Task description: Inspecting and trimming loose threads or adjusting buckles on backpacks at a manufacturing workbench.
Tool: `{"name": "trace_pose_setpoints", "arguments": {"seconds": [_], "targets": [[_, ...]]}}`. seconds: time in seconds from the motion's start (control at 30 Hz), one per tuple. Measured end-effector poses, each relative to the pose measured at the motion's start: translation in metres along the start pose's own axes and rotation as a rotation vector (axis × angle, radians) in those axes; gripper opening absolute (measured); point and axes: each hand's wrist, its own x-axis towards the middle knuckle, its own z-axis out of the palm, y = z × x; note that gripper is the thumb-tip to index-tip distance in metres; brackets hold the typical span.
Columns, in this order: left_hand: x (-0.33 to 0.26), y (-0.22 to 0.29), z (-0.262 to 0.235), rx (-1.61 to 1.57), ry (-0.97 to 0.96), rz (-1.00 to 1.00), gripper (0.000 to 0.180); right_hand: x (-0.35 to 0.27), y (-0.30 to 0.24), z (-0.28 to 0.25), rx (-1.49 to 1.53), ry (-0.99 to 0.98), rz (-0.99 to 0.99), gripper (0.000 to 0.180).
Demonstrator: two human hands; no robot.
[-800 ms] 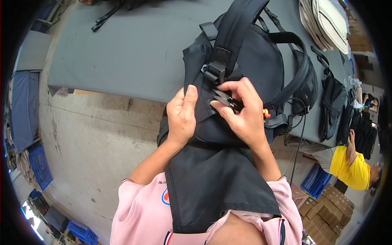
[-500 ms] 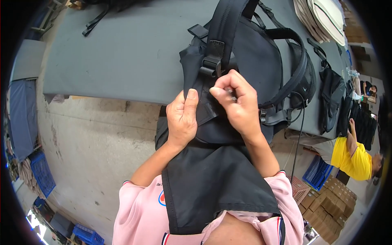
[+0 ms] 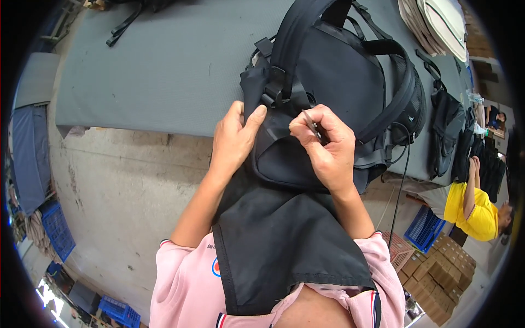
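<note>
A black backpack (image 3: 342, 82) lies at the near edge of the table, its padded straps and buckle (image 3: 272, 94) facing up. My left hand (image 3: 234, 139) pinches the fabric at the bag's left side, thumb on top and fingers hidden underneath. Over the lower part of the bag, my right hand (image 3: 332, 150) is closed around a small dark metal tool (image 3: 311, 124) that looks like thread snips. Its tip points up and left toward the strap end; whether it touches anything I cannot tell.
The grey tabletop (image 3: 153, 71) stretches left. Another black backpack (image 3: 445, 128) lies to the right, below a stack of pale pieces (image 3: 432, 24). A cord (image 3: 403, 186) hangs at the right. A co-worker in a yellow shirt (image 3: 478, 210) stands near blue crates (image 3: 424, 229) and cardboard boxes (image 3: 440, 279).
The backpack has shifted and turned slightly. My right hand has moved a little right and down, exposing more of the metal tool. My left hand has slid lower left along the bag's side.
</note>
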Motion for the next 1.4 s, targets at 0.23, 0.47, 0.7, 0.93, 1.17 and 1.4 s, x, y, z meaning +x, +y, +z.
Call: {"name": "trace_pose_setpoints", "arguments": {"seconds": [0.23, 0.47, 0.7, 0.93, 1.17, 1.4], "targets": [[0.007, -0.009, 0.007, -0.079, 0.033, 0.098, 0.033, 0.006, 0.022, 0.012, -0.279, -0.058, -0.075, 0.018], [-0.014, 0.008, 0.010, -1.226, -0.408, -0.234, 0.028, -0.003, 0.021, -0.010, -0.154, -0.072, -0.085, 0.023], [-0.013, 0.008, 0.010, -1.266, -0.425, -0.186, 0.028, -0.007, -0.006, -0.016, -0.448, -0.052, -0.173, 0.022], [-0.013, 0.020, 0.011, -1.179, -0.372, -0.157, 0.028, 0.000, -0.018, -0.013, -0.654, -0.054, -0.349, 0.027], [-0.014, 0.024, 0.011, -1.106, -0.312, -0.171, 0.026, 0.000, -0.027, -0.011, -0.845, -0.054, -0.488, 0.030], [-0.017, 0.021, 0.013, -1.079, -0.282, -0.152, 0.026, -0.003, -0.032, -0.007, -0.881, -0.021, -0.511, 0.030]]}}
